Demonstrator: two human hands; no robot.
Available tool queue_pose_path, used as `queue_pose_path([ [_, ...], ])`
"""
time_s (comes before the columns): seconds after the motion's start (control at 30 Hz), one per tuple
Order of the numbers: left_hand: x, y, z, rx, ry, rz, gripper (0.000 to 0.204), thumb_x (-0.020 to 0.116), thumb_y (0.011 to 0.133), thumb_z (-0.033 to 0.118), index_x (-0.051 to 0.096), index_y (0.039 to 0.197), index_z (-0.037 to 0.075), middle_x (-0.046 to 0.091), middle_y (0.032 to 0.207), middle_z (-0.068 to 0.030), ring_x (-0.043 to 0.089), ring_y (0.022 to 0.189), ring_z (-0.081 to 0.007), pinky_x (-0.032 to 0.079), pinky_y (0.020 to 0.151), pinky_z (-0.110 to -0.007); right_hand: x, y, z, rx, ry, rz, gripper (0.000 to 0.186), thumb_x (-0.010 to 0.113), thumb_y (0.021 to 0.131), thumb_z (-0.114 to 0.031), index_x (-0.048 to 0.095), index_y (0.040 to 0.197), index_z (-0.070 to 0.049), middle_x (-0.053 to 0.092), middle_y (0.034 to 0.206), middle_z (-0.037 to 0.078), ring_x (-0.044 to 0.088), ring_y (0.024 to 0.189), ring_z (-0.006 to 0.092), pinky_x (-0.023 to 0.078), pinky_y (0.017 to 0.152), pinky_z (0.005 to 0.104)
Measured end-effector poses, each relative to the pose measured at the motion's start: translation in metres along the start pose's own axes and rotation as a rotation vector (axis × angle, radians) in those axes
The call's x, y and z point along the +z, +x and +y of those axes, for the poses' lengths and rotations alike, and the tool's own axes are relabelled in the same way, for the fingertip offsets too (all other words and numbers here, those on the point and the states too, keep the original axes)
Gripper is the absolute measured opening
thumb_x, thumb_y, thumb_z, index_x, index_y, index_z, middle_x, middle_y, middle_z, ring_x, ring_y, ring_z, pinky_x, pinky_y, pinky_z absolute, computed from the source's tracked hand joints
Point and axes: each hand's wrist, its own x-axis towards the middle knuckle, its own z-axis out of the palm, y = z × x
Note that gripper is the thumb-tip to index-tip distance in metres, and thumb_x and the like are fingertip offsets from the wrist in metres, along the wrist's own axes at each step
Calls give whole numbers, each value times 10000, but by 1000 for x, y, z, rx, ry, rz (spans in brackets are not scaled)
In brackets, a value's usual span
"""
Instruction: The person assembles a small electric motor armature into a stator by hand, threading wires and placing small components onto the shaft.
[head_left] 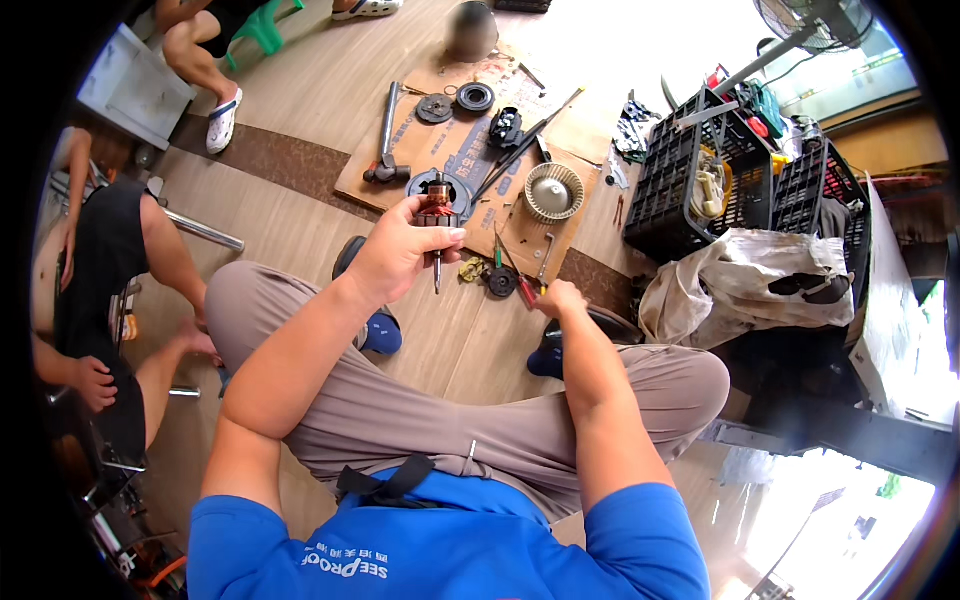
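Note:
My left hand (400,250) grips a motor armature (439,207) upright, its copper windings above my thumb and shaft pointing toward me, over a cardboard sheet (365,170). Just behind it lies a round metal housing (421,182). My right hand (562,300) is closed at the cardboard's near edge, by a yellow handle (543,288) and a red-handled tool (526,291); what exactly it holds is unclear. Around it lie a green-handled screwdriver (498,257), a wrench (547,255), a black round part (502,283) and a squirrel-cage fan wheel (553,192).
A hammer (385,171), metal rings (475,97) and a black part (507,128) lie farther back. Black crates (672,181), a draped cloth (735,285) and a standing fan (805,25) are right. Other people's legs (160,250) and a green stool (260,30) are left.

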Motion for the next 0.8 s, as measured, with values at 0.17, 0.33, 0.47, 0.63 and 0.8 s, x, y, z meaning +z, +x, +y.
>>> queue_pose_path([
  [0.17,-10,-1,2,-45,-176,-75,351,608,865,-31,478,1189,6,616,1046,-135,648,942,-258,553,842,-401,27,23,-13,-102,-119,143,624,720,818,-385,551,1312,-44,522,1366,155,504,1282,324,448,1024,469],
  [0.33,-14,0,-5,-7,-114,-86,431,584,858,-56,439,1263,-23,584,1111,-144,639,1008,-278,542,921,-418,20,42,-22,-86,3,193,744,744,797,-502,506,1327,-36,511,1352,170,489,1282,330,441,1022,485],
  [0.47,-20,1,-14,41,7,-58,525,665,824,-69,432,1293,-23,589,1101,-104,633,1005,-212,545,909,-361,10,35,-36,-50,14,159,785,716,803,-560,497,1346,-36,491,1386,170,448,1321,339,358,1063,566],
  [0.63,-7,0,-12,99,277,-29,551,727,808,-41,466,1291,-6,603,1079,-18,600,963,-95,512,881,-259,5,48,-46,-87,64,407,714,696,812,-548,570,1295,-37,557,1325,175,527,1239,341,391,1028,551],
  [0.8,-2,-3,-11,144,318,-37,556,768,797,-3,506,1287,-19,629,1065,-6,595,926,-60,516,825,-233,-72,-10,-94,-623,1143,-69,321,612,957,-270,684,1089,14,697,933,77,646,763,165,519,650,297],
])
